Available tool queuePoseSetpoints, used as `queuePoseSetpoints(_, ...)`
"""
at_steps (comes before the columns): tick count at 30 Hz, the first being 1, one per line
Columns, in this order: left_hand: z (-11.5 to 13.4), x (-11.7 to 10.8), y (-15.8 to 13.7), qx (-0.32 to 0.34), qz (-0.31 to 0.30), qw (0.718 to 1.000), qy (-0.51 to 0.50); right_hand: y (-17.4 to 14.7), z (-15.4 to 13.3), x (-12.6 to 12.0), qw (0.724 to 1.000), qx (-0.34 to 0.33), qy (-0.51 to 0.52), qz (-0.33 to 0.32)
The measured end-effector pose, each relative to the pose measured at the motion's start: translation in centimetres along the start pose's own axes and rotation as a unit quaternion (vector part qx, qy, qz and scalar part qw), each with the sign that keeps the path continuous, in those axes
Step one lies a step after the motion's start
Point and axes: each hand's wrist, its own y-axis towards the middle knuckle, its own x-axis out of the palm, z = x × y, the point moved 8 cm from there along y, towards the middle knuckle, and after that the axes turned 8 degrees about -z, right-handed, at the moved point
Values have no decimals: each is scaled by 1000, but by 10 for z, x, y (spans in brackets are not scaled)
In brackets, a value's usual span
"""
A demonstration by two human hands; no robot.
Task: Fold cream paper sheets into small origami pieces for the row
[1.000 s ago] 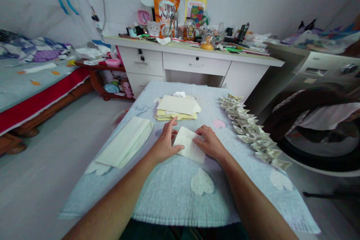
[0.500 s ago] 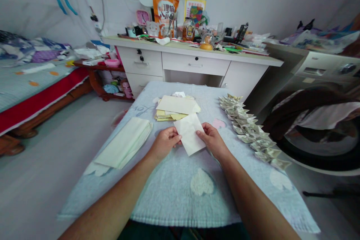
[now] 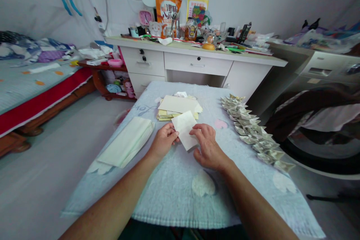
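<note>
My left hand (image 3: 165,137) pinches the left edge of a small white sheet of paper (image 3: 185,129), which is tilted above the cloth. My right hand (image 3: 208,144) is at the paper's right edge, fingers curved over its face and thumb spread away from them. Just beyond the sheet lies a stack of cream and yellow papers (image 3: 177,105). On the left rests a flat pile of pale green-white sheets (image 3: 126,140). Folded paper pieces with pointed tips (image 3: 251,129) stand in tight rows on the right.
A light blue cloth with heart patterns (image 3: 168,180) covers the table. Behind it is a white desk (image 3: 197,65) crowded with jars, a snack bag (image 3: 166,11) and a pink clock (image 3: 145,17). A washing machine (image 3: 323,82) stands right, a bed (image 3: 47,93) left.
My right hand has let go of the paper's right edge, and its thumb has moved off toward me. The sheet has shifted slightly left, still in my left hand.
</note>
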Motion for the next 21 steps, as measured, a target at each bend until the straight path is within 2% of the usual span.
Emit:
queuePoseSetpoints(5,-2,9,0,-8,-45,999,9,3,-6,12,996,-18,-50,-67)
queuePoseSetpoints(9,-5,14,-1,9,-85,989,120,3,-5,21,991,-25,-53,-120)
queuePoseSetpoints(11,-3,12,-3,27,-72,972,222,3,-4,25,990,-28,-39,-136)
queuePoseSetpoints(13,4,7,-6,55,-29,945,321,2,-1,29,989,-28,-20,-146)
queuePoseSetpoints(17,26,1,-14,129,40,893,430,1,3,33,987,-23,12,-156)
queuePoseSetpoints(19,30,2,-15,137,33,879,456,0,5,33,987,-21,24,-155)
queuePoseSetpoints(21,29,7,-14,125,-13,873,472,0,6,32,988,-23,40,-151)
